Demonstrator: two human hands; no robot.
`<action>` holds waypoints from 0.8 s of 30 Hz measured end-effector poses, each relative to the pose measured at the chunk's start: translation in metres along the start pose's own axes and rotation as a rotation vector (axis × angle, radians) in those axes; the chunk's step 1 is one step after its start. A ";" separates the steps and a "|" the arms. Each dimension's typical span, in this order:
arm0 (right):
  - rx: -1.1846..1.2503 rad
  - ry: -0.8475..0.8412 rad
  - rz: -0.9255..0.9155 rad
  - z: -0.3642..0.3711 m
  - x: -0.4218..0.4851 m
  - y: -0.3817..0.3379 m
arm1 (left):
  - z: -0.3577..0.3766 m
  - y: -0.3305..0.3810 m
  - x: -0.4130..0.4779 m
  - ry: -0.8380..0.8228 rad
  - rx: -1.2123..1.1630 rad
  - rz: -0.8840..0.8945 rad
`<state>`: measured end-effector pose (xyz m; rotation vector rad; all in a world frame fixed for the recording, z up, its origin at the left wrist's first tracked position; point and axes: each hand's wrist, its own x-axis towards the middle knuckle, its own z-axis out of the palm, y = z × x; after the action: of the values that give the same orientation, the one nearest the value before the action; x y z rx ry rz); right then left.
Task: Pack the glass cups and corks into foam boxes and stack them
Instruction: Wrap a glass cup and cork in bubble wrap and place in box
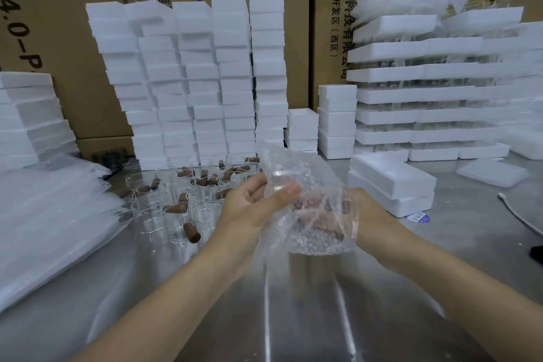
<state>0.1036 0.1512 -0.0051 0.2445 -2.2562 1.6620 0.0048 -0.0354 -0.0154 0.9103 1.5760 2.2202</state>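
Above the metal table [293, 317] I hold a clear bubble-wrap bag [305, 194] with both hands. My left hand [252, 200] pinches its upper left edge, thumb on top. My right hand [357, 214] sits behind the bag's right side, mostly hidden, and grips it. Brownish shapes and glass show through the wrap, blurred. Several clear glass cups [176, 209] and brown corks [192, 232] lie scattered on the table to the left. Two stacked foam boxes [393, 188] stand just right of the bag; the top one is open.
Tall stacks of white foam boxes [199, 82] line the back. Foam trays with glassware [426, 91] rise at the right. Bubble-wrap sheets [53, 223] lie at the left. Cardboard cartons [73, 23] form the back wall. A white cable [520, 217] runs at the right edge.
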 end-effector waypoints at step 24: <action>0.095 0.495 0.134 -0.026 0.013 0.015 | -0.014 -0.002 0.006 0.048 -0.068 -0.067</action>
<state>0.0905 0.1809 -0.0075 -0.2765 -1.8568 1.6710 -0.0090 -0.0418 -0.0181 0.7793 1.5179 2.2501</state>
